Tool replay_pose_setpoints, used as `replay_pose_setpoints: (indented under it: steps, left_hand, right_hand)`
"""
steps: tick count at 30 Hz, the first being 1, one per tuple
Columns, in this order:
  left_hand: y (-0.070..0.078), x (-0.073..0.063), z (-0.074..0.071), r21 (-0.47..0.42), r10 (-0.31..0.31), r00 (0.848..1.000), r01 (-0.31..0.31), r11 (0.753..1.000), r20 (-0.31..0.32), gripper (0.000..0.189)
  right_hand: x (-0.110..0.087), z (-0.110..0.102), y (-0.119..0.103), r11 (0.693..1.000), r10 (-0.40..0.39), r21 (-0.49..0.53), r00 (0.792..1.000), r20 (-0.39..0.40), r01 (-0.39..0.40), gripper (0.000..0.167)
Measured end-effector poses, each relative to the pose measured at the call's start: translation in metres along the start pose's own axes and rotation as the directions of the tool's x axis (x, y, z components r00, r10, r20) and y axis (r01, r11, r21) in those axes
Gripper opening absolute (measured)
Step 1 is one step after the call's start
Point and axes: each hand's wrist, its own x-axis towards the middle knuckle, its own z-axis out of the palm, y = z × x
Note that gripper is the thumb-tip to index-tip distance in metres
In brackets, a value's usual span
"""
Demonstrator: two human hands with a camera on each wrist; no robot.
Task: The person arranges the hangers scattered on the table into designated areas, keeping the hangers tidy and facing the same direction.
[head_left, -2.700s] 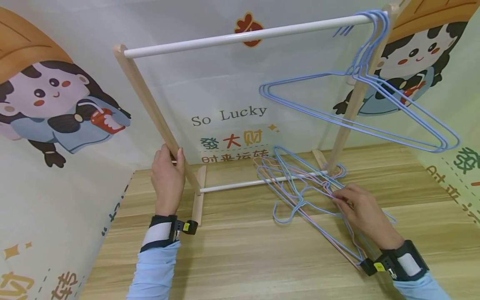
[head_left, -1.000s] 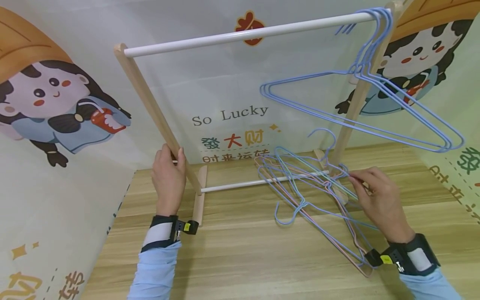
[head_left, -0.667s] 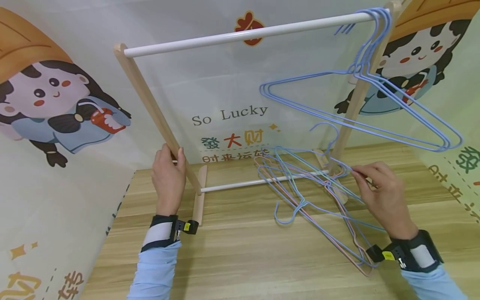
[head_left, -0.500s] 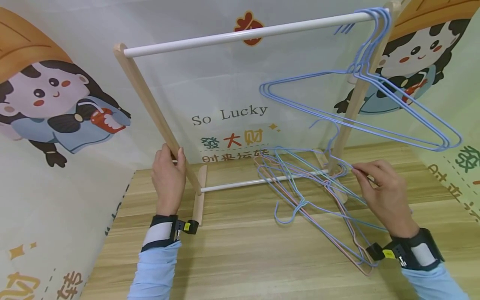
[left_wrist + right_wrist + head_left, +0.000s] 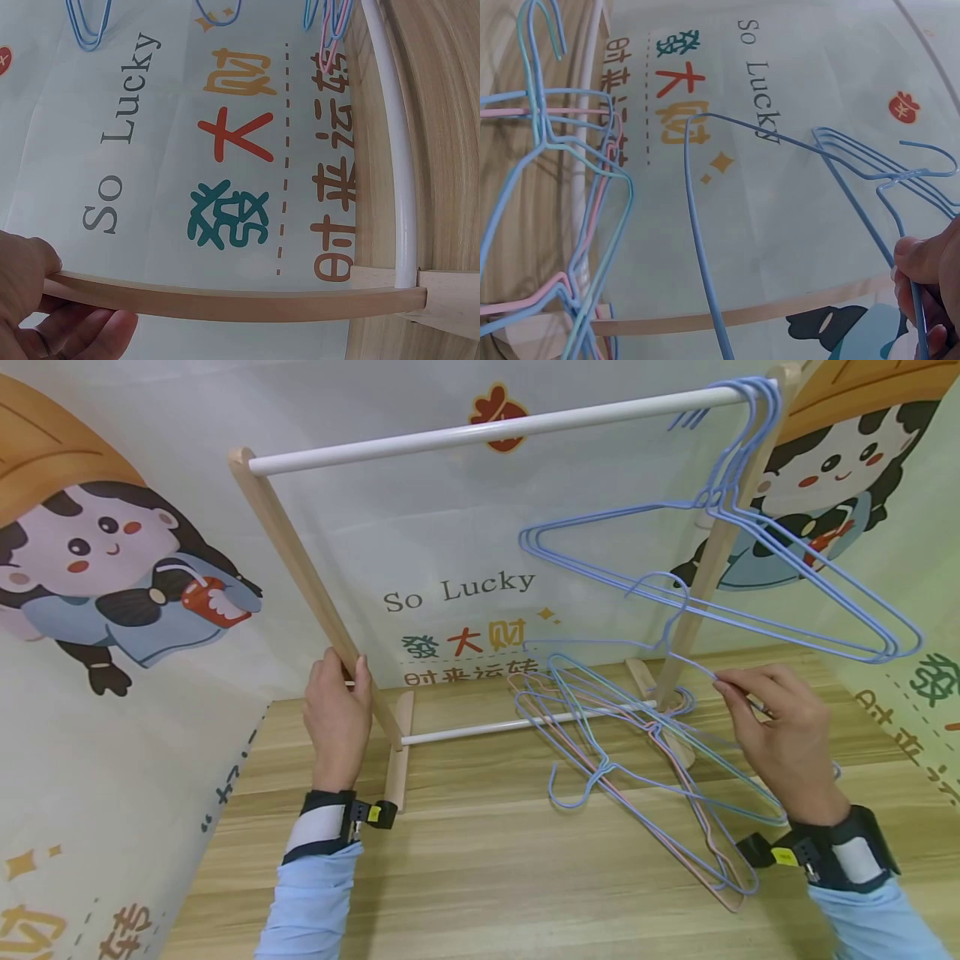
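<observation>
My left hand (image 5: pixel 337 718) grips the left wooden post (image 5: pixel 300 568) of a small clothes rack, low on the post; the left wrist view shows thumb and fingers around it. With thumb and fingers my right hand (image 5: pixel 783 731) pinches one shoulder of a blue wire hanger (image 5: pixel 705 247), lifted off the table, its hook pointing up. Several blue hangers (image 5: pixel 720 510) hang at the right end of the white top rod (image 5: pixel 480 433). Beneath the held hanger, a tangled pile of blue, green and pink hangers (image 5: pixel 603 767) lies on the table, partly over the rack's lower rod (image 5: pixel 480 729).
The rack's right post (image 5: pixel 697 602) stands behind the hanging hangers. A printed backdrop (image 5: pixel 450 535) rises behind the rack and along both sides. Wood-grain table surface (image 5: pixel 480 860) extends in front of the rack.
My right hand has taken one blue hanger from the pile, turned it hook-up, and raised it up and to the right. The left hand stays on the post.
</observation>
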Motion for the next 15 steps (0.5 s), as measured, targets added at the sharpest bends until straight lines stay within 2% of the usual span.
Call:
replay_pose_setpoints:
  steps: [6,15]
  left_hand:
    - [0.0,0.0,0.0,-0.002,-0.003,1.0,0.003,1.0,-0.001,0.031]
    - [0.0,0.0,0.0,-0.002,0.005,1.0,-0.005,1.0,-0.006,0.031]
  right_hand:
    - [0.009,-0.003,-0.004,1.0,0.005,-0.023,1.0,-0.019,-0.005,0.014]
    - [0.02,-0.005,-0.012,1.0,0.007,-0.006,0.999,-0.041,-0.007,0.006]
